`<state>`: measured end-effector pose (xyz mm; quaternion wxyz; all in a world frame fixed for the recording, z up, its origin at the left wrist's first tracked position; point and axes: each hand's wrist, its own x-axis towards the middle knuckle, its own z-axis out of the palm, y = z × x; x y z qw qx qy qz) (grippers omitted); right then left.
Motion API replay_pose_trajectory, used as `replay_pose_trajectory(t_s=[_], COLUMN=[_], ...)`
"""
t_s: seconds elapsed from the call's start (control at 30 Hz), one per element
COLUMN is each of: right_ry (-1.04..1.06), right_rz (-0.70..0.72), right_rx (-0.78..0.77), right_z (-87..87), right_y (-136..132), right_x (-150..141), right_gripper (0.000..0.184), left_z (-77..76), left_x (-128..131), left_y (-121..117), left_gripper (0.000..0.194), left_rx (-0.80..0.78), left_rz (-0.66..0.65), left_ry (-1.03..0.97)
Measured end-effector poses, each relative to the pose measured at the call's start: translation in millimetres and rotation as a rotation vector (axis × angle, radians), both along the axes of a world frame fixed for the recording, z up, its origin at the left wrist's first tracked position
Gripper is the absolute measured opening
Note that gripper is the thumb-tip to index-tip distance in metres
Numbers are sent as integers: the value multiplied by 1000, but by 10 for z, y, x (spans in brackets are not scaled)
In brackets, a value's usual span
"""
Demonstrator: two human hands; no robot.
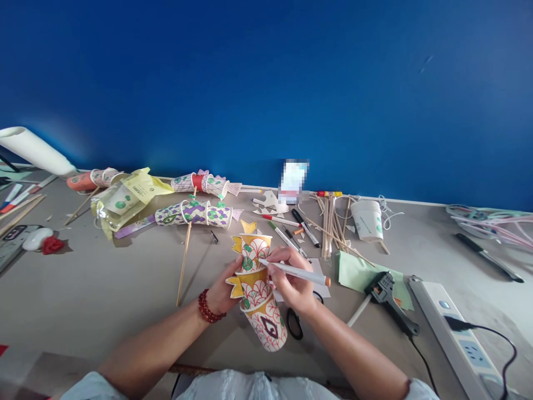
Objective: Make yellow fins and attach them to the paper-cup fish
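Observation:
A fish made of several joined paper cups with yellow fins, red scale lines and a dark drawn eye is held over the near part of the table. My left hand grips its left side, fingers partly hidden behind the cups. Between the fingers of my right hand is a white marker with an orange end. Its tip meets or nearly meets the upper cup. Black scissor handles show just below my right hand, partly covered.
Finished-looking cup fish on sticks lie at the back left beside a yellow plastic bag. Markers, wooden sticks and stacked cups are behind. A glue gun and power strip lie right.

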<state>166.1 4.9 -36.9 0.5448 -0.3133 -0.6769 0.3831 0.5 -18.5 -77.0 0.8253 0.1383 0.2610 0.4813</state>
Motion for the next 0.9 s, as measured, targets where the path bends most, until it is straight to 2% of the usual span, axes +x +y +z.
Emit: replay_pose_trajectory(t_s=[0.57,0.9], right_ry=[-28,-17], right_rz=[-59,-42], right_rx=[-11,8], right_z=[31,9], right_y=[3,8], right_x=[1,-1], right_gripper=[8,11], left_z=[28,5], left_x=[10,13], left_y=[-3,-6], left_gripper=[32,36], left_rx=[8,1], left_rz=[10,2], left_ry=[-18,5])
